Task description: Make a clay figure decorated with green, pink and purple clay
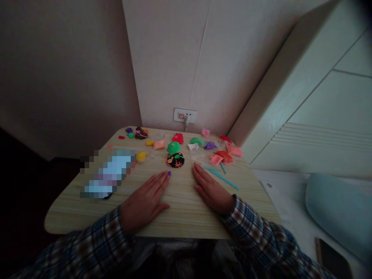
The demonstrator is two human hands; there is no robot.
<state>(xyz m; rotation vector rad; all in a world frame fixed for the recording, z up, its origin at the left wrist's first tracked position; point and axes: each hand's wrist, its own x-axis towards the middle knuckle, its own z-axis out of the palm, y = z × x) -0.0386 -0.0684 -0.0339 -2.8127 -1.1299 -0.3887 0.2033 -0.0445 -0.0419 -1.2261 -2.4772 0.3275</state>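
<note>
My left hand (148, 199) lies on the wooden table with its fingers stretched out and its thumb apart. A small purple piece of clay (169, 174) is at its fingertips; whether it is under a finger or beside it is hard to see. My right hand (212, 188) rests on the other side, fingers straight, holding nothing. Just beyond and between both hands sits a black clay disc (176, 160) with pink and green shapes on it, touching a green clay lump (173, 147). Turquoise modelling tools (224, 179) lie right of my right hand.
Packets of coloured clay, such as a red one (178, 138) and a pink one (159, 145), spread along the table's back. A blurred-out phone-like screen (109, 174) is at left. Behind stands a wall with a socket (185, 115). A dark flat object (333, 257) lies at lower right.
</note>
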